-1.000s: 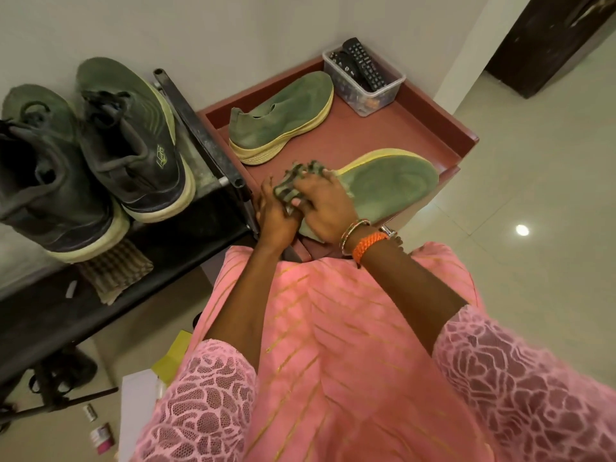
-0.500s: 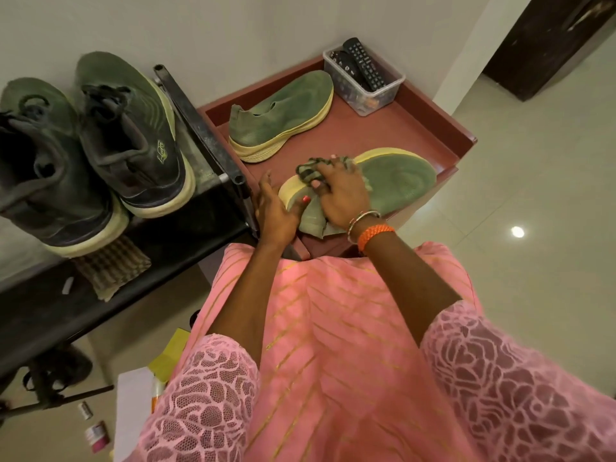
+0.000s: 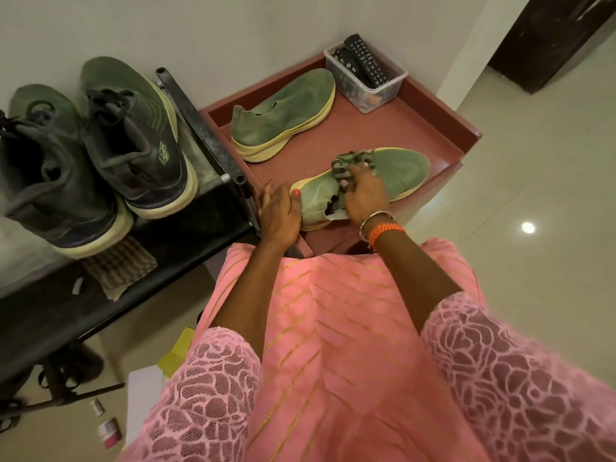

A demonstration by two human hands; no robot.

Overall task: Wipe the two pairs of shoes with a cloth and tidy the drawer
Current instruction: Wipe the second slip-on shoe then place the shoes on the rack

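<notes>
A green knit slip-on shoe [image 3: 396, 170] lies at the front of the red-brown drawer [image 3: 443, 118]. My left hand [image 3: 278, 213] grips its heel end, thumb on the upper. My right hand [image 3: 365, 191] presses a dark green patterned cloth [image 3: 351, 161] onto the middle of the shoe, fingers curled over the cloth. The matching green shoe [image 3: 283, 111] lies farther back in the drawer. Two dark green lace-up sneakers [image 3: 133, 135] [image 3: 43, 171] stand on the black rack to the left.
A clear plastic box [image 3: 376, 91] with remote controls sits in the drawer's far right corner. A checked cloth [image 3: 118, 268] lies on the rack [image 3: 200, 125] under the sneakers. Small bottles [image 3: 108, 428] and papers lie on the floor at lower left. Tiled floor spreads to the right.
My right hand has slid the cloth along the shoe from the heel toward the middle. My left hand has stayed at the heel, its thumb now on the upper.
</notes>
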